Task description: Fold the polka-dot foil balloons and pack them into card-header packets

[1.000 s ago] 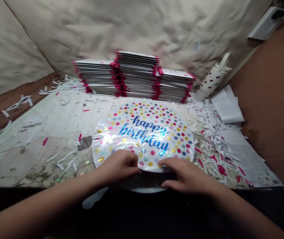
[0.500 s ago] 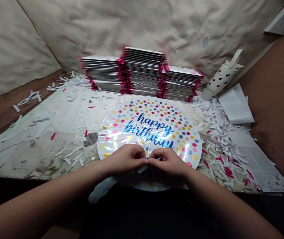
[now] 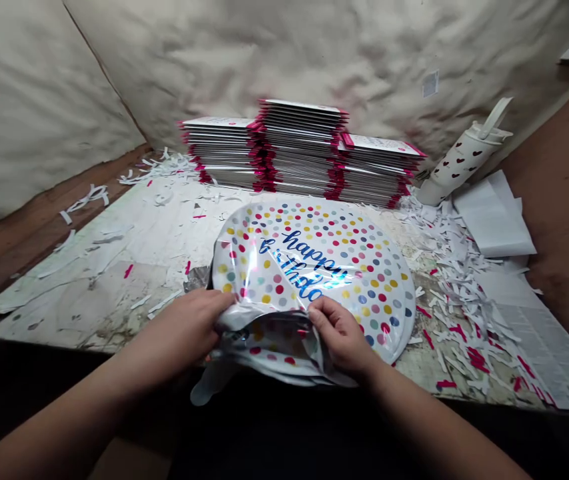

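Note:
A round, flat foil balloon [image 3: 309, 227] with coloured dots and blue "happy birthday" lettering lies on the table, its near part over the front edge. My left hand [image 3: 202, 320] is closed on the near left part of its film. With thumb and fingers together, my right hand [image 3: 339, 333] grips the film right of the middle. Between the hands the near part is lifted and folded back, and dotted film shows inside the fold. A pale rounded tab [image 3: 209, 387] sticks out below my left hand. My left fingertips are partly hidden.
Several stacks of flat white packets with pink edges [image 3: 302, 150] stand at the back. A white tumbler with hearts [image 3: 464, 160] leans at the right, near folded white paper [image 3: 497, 217]. Paper strips [image 3: 452, 267] litter both sides. A printed sheet [image 3: 549, 347] lies at the right edge.
My hands, pinched together at the balloon's near middle before, have moved apart to left and right. The film between them has lifted and creased, and the lettering has buckled. The view has shifted slightly left.

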Action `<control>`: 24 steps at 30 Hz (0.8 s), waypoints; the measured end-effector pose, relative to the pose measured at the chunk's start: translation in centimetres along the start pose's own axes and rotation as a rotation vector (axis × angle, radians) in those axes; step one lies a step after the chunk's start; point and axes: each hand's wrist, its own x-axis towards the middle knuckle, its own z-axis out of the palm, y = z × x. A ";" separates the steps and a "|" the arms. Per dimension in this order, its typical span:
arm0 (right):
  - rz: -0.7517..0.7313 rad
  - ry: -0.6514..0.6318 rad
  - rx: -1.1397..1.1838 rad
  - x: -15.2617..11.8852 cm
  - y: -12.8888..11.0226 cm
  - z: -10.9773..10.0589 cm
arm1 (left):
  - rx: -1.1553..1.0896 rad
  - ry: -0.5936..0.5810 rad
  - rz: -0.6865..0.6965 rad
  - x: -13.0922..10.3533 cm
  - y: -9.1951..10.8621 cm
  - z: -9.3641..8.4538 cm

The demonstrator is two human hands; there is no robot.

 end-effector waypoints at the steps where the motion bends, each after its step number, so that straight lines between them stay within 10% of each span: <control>1: -0.037 0.044 -0.061 -0.1 -0.3 -0.3 | -0.012 -0.019 -0.018 -0.3 -0.4 0.2; 8: -0.331 -0.010 -0.527 -1.7 -2.5 -0.9 | 0.006 0.572 0.031 -0.8 -0.8 2.6; 13: -0.553 -0.159 -0.879 -3.9 0.3 -0.6 | -0.046 0.238 0.393 1.7 -0.9 5.8; 19: -0.128 0.257 -1.277 -4.8 4.1 -8.7 | -0.079 0.246 0.455 2.4 -1.2 8.2; 24: -0.358 0.176 -1.367 -6.9 3.7 -12.8 | -0.071 0.198 0.474 3.0 -1.9 7.7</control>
